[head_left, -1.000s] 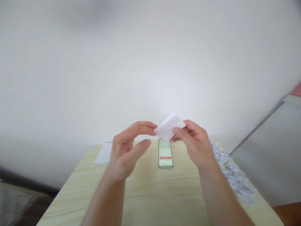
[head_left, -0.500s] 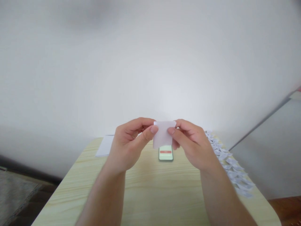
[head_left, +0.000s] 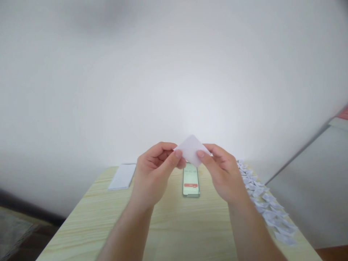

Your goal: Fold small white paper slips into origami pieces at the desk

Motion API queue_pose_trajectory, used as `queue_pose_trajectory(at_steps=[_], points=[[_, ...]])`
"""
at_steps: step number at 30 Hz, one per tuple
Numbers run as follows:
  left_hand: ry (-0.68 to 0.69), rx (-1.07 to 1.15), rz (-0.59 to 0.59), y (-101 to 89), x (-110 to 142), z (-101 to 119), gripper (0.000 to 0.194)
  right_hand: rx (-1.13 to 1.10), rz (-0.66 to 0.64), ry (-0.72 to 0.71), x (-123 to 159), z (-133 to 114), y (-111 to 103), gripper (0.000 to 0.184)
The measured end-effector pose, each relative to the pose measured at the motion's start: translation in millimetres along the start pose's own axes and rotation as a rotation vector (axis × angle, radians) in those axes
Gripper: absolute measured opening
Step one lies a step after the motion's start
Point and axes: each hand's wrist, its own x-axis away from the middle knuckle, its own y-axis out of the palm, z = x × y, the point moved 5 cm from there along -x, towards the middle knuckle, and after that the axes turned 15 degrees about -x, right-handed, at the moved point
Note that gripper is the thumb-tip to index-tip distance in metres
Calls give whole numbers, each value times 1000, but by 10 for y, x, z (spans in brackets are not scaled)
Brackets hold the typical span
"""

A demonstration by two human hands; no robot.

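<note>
Pinching seemingly part-folded paper [head_left: 189,148] in left hand [head_left: 153,172] and right hand [head_left: 224,172] above phone [head_left: 191,177], with apparently finished folded pieces [head_left: 276,219] right and flat paper stack [head_left: 122,176] left of it.

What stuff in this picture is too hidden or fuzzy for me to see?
- Back of the white paper: head view, it faces away.
- Part of the right hand: head view, behind the white paper.
- Numbers on the phone: head view, too small and blurry.
- How many folded papers: head view, they overlap and blur.
- Rest of the forearms: head view, cut off by the bottom edge.
</note>
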Motion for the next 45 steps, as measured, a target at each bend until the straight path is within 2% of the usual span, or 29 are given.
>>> queue_pose_trajectory(at_steps=[6,11,16,22,28,36,45], points=[[-55,10,-88,33,23,17,16,-197,-49,69,11,50,47,28],[-46,-28,-160,-6,33,40,17,-209,-67,75,36,30,33,22],[-4,-98,-106,-77,29,71,16,-237,-110,99,54,2,47,21],[-6,-137,-76,-73,28,79,17,-262,-112,115,52,5,67,23],[18,-191,-52,-34,24,73,14,-189,-83,102,50,16,43,22],[98,-379,65,-26,62,75,24,-104,-80,114,53,8,34,20],[103,-110,-35,-41,27,71,13,-146,-143,167,43,32,27,18]])
